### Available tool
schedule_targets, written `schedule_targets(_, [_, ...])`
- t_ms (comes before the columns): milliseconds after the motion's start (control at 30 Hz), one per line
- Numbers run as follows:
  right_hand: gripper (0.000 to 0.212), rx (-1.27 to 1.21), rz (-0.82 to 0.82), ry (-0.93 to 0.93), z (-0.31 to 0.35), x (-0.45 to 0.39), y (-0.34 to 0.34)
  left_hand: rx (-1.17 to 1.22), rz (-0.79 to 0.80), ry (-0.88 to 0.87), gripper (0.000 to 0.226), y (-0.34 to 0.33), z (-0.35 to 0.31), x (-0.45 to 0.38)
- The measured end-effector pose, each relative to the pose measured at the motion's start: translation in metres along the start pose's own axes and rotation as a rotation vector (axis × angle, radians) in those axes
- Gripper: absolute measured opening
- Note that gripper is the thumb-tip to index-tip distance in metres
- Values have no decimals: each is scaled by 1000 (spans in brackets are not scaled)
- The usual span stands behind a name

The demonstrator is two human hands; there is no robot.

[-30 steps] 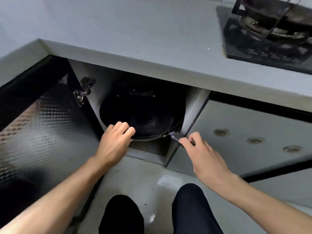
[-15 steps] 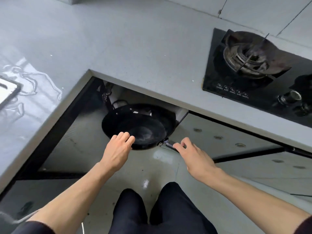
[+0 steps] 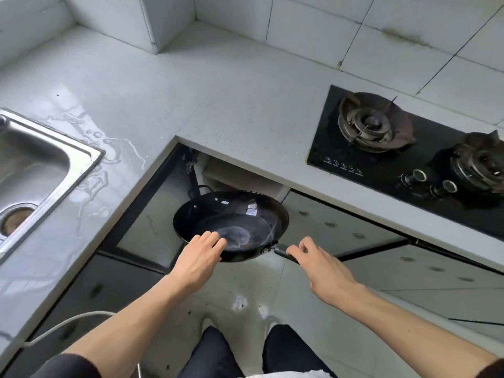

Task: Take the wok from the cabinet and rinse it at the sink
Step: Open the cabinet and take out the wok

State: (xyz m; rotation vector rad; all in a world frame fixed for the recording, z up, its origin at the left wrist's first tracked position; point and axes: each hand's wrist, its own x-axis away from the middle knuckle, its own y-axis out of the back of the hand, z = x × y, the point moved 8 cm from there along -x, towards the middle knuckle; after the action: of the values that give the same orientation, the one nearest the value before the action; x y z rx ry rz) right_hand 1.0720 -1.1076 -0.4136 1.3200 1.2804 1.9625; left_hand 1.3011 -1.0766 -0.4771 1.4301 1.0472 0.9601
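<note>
Two bare hands hold a round black metal wok out in front of the open cabinet, just below the edge of the pale grey countertop at the centre of the frame. The left hand grips the near rim of the wok, its fingers curled over the edge into the bowl and the thumb hidden beneath. The right hand is wrapped around the wok's straight black handle, which sticks out toward the lower right of the pan; its fingers are clenched on that handle. The wok sits roughly level, its dark inside showing a pale, worn patch at the bottom and a small loop handle on the far rim. Behind it, the cabinet's dark door stands swung out to the left. At the left edge of the frame lies a stainless steel sink with a round drain, and puddles of water spread over the countertop beside its rim. In the upper right, a black glass gas hob with two burners and two knobs is set into the countertop, well apart from the wok. White wall tiles run along the top of the frame. At the bottom, the person's dark trouser legs stand on a glossy light floor, and a white cable curves along the lower left.
</note>
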Motion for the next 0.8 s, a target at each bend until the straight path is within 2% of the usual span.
schedule_targets(233, [67,5,-24,152,-22,34,15,-65,-38,106,46,43,-50,31])
schedule_targets(500, [69,51,-111,377,-58,69,46,-135,-118,274,36,99,-117,53])
schedule_targets(667, [69,48,-174,467,-55,87,76,-174,-147,346,37,133,-132,67])
schedule_targets(800, [71,43,-221,533,-45,93,100,-206,-229,374,24,162,-132,76])
